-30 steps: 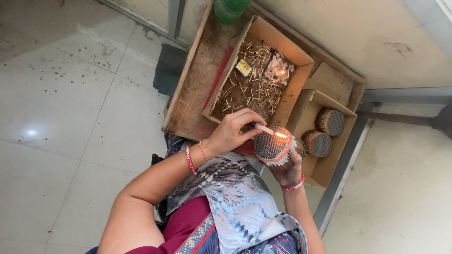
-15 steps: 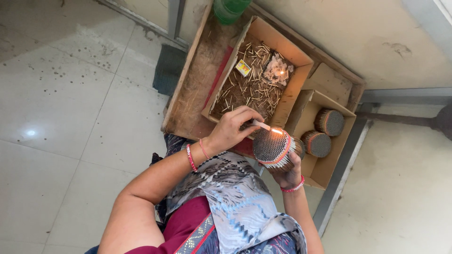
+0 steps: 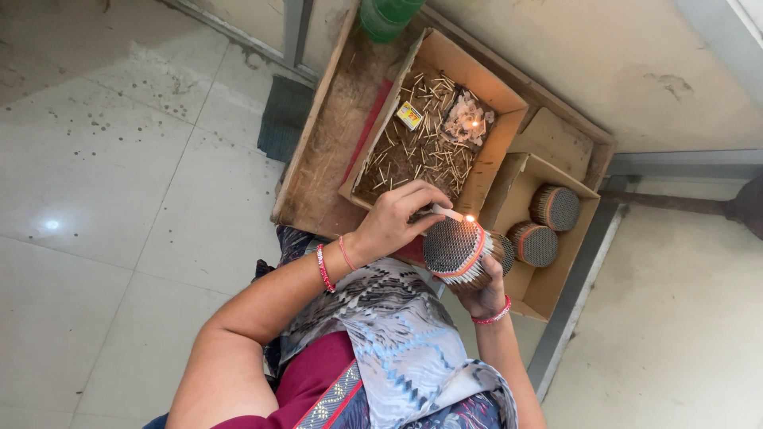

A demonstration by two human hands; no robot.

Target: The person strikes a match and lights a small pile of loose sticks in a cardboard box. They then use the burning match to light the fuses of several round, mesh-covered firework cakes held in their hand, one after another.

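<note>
My left hand pinches a thin pale stick with a small flame at its tip. The flame sits right at the upper edge of a round bundle of thin sticks, which is bound by an orange band. Its honeycomb-like end face is turned toward me. My right hand cups this bundle from below and behind. Both wrists carry red bangles. My patterned clothing fills the lower middle of the view.
A cardboard box just beyond holds several loose sticks, a small yellow matchbox and a burning wax lump. Beside it, another box holds two finished bundles. Both boxes rest on a wooden tray. A green bottle and a dark cloth are nearby.
The lit tip has crept slightly upward along the bundle's edge. The bundle and my right hand have barely moved.
</note>
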